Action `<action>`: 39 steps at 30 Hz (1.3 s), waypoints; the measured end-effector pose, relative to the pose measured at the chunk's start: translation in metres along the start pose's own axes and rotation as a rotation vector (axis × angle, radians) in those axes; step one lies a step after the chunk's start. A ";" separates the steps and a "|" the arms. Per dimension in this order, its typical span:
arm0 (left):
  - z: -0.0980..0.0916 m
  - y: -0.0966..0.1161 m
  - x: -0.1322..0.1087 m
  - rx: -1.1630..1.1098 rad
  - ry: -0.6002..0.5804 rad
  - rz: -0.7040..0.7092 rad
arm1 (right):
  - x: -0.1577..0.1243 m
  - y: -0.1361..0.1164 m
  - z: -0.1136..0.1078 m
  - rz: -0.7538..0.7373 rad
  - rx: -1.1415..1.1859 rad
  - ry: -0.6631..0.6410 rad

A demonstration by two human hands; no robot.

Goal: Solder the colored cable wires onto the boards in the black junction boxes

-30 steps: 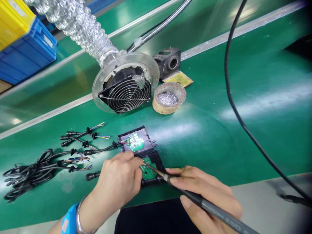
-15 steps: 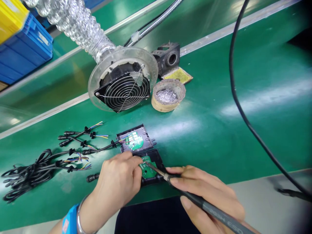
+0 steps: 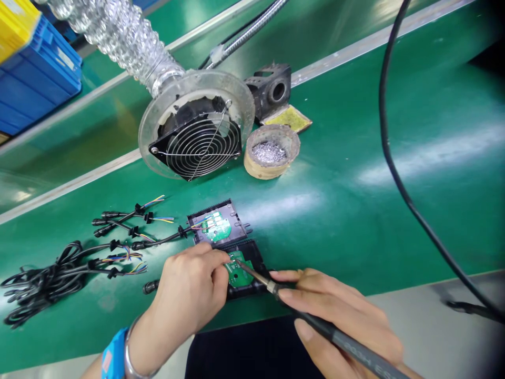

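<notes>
My right hand (image 3: 339, 316) grips a soldering iron (image 3: 327, 329) like a pen, its tip touching or just above a green circuit board (image 3: 241, 271). That board sits in a black plastic case half (image 3: 258, 258). At the board's left edge, the fingers of my left hand (image 3: 197, 287) are pinched together; what they hold is hidden. From behind this hand a black cable connector (image 3: 150, 287) sticks out to the left. Just beyond lies a second case half (image 3: 236, 218) holding another green board (image 3: 219, 229), with a cable's coloured wires running onto it.
Several short black cables (image 3: 134, 231) and a cable bundle (image 3: 51, 279) lie at left. A fume fan (image 3: 203, 147) on a foil duct (image 3: 118, 42) stands behind. Near it are a solder-scrap bowl (image 3: 266, 168), an iron holder (image 3: 272, 89) and a yellow sponge (image 3: 290, 118). A black cord (image 3: 398, 179) hangs at right.
The view has shifted slightly. Both hands and the soldering iron stay at almost the same place over the near board, with no visible change of grip.
</notes>
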State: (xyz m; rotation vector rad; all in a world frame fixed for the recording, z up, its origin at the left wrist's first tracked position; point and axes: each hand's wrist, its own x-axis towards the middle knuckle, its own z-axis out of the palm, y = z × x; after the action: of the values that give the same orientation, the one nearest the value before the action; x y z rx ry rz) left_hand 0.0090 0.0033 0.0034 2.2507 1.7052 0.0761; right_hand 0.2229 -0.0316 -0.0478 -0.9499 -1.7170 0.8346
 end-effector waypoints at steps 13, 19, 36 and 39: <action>0.000 -0.001 -0.002 -0.057 -0.029 -0.033 | 0.003 0.002 -0.001 -0.040 -0.008 -0.043; 0.002 -0.002 -0.007 -0.038 -0.019 0.037 | 0.000 0.001 -0.001 -0.037 -0.033 -0.029; -0.003 -0.001 -0.007 -0.196 -0.130 -0.043 | 0.001 0.003 0.000 -0.037 0.001 0.021; 0.001 0.002 -0.008 -0.162 -0.110 -0.093 | 0.000 0.004 0.000 -0.049 0.001 0.014</action>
State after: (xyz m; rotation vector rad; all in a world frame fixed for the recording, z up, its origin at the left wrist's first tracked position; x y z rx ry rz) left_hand 0.0093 -0.0047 0.0042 2.0188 1.6796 0.0663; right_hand 0.2233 -0.0297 -0.0510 -0.9068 -1.7208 0.7951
